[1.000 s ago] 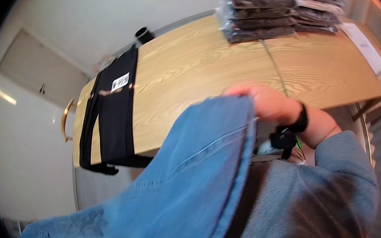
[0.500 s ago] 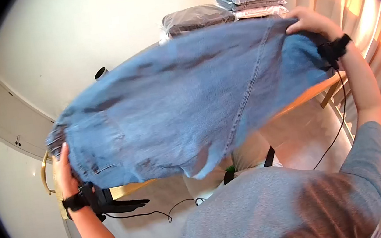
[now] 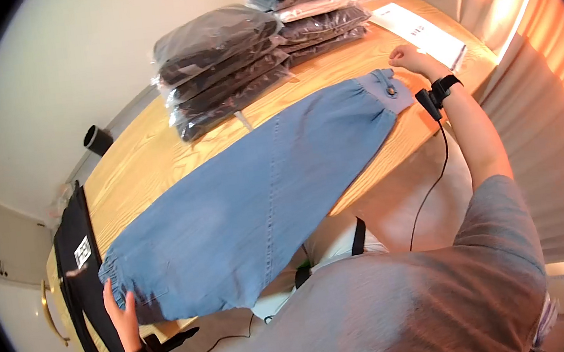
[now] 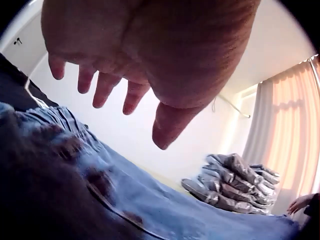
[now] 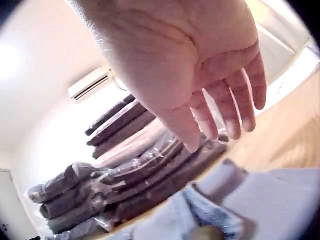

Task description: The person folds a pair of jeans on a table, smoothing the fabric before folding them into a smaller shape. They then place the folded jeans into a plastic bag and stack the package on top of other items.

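Blue denim jeans (image 3: 223,210) lie lengthwise across the table, with a gathered waistband (image 3: 112,282) at the left and a buttoned cuff (image 3: 387,91) at the right. My left hand (image 3: 124,319) is by the waistband, thumb apart from the fingers. In the left wrist view its fingers spread over the denim (image 4: 165,205) and grip nothing. Just beyond the cuff, my right hand (image 3: 415,60) hovers with loosely bent fingers. The right wrist view shows that palm (image 5: 190,65) bare, above the jeans' end (image 5: 220,200).
Two stacks of plastic-bagged clothes (image 3: 221,65) stand at the table's back. A white sheet (image 3: 418,32) lies at the right end of the wooden table (image 3: 138,199). Black trousers with a white label (image 3: 83,253) hang over the left end. A dark cylinder (image 3: 97,140) is behind the table.
The jeans were held up in the air and spread between both hands; now they lie on the table. Both hands have let go, and the bagged stacks are uncovered from view.
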`<state>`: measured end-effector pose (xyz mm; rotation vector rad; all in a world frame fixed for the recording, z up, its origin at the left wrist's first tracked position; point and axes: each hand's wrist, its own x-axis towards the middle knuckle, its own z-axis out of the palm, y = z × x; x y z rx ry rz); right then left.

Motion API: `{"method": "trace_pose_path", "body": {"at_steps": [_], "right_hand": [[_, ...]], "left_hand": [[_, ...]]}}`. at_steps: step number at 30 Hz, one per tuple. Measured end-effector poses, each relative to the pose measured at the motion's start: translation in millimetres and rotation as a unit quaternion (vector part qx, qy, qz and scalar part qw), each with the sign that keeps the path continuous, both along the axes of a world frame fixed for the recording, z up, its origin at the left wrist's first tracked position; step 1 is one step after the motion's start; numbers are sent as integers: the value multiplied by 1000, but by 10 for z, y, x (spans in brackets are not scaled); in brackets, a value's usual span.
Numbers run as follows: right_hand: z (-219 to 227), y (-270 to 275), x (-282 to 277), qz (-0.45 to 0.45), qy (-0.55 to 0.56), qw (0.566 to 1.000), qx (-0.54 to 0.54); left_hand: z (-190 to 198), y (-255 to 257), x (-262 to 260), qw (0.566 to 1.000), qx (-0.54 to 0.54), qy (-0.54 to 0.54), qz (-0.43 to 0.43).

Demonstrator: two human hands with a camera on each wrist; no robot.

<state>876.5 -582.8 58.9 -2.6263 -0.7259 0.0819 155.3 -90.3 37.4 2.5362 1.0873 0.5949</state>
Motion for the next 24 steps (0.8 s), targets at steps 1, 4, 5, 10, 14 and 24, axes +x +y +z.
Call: {"method": "trace_pose_path", "body": {"at_steps": [1,4,5,10,14,24], "right_hand": [[-49,-116,-9,-31,0,998,-49],[-134,-107,-392,-166,165,971,53],[-211,-125,-332,-169,165,971,50],[-358,57,-357,-155,129,979,-42],[-290,184,-516,-162,114,980,-3],[43,-227,-247,-178,-160,970,36]], "left_hand": [[21,-193,55,999,-23,19,-25],[-8,-684,264,995,-53,50,-62],[-37,-787,328,993,-74,45,-78],[-410,-1012,477,982,-147,56,-108],[-505,-1155,592,980,-55,185,-39],[-430,-1465,1068,973,-51,219,-50]]}}
